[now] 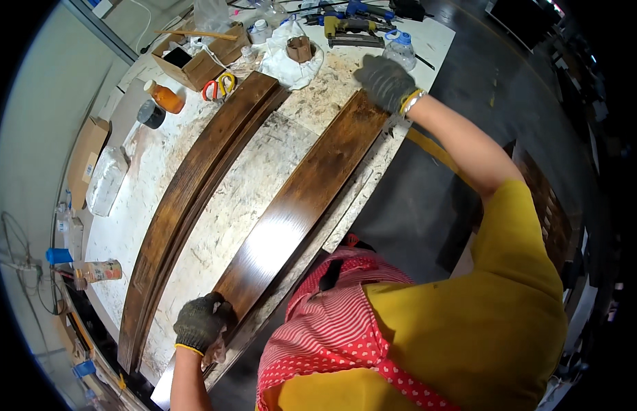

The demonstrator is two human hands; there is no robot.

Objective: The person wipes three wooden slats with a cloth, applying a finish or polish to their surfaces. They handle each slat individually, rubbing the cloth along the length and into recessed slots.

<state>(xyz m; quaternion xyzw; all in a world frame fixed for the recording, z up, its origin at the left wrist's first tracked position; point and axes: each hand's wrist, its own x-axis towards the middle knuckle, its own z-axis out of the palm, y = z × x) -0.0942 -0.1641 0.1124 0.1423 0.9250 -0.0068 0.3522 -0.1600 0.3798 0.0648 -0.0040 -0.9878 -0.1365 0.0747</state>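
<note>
A long dark brown wooden board (298,185) with a glossy stained face lies slantwise along the near edge of the worktable. My left hand (200,322), in a dark grey knit glove, is closed on the board's near end. A crumpled pale, pinkish wad (215,351) shows just below that hand; whether I hold it too, I cannot tell. At the far end, my right hand (387,83) wears a matching glove and grips the board's corner, its fingertips partly hidden. Left of the board lie curved brown wooden pieces (188,185), side by side.
Along the table's far side stand a cardboard box (202,61), scissors (219,87), a white cloth (291,55), a nail gun (351,29) and a clear bottle (400,49). An amber bottle (165,97), black jar (150,114) and labelled bottle (99,272) are at the left.
</note>
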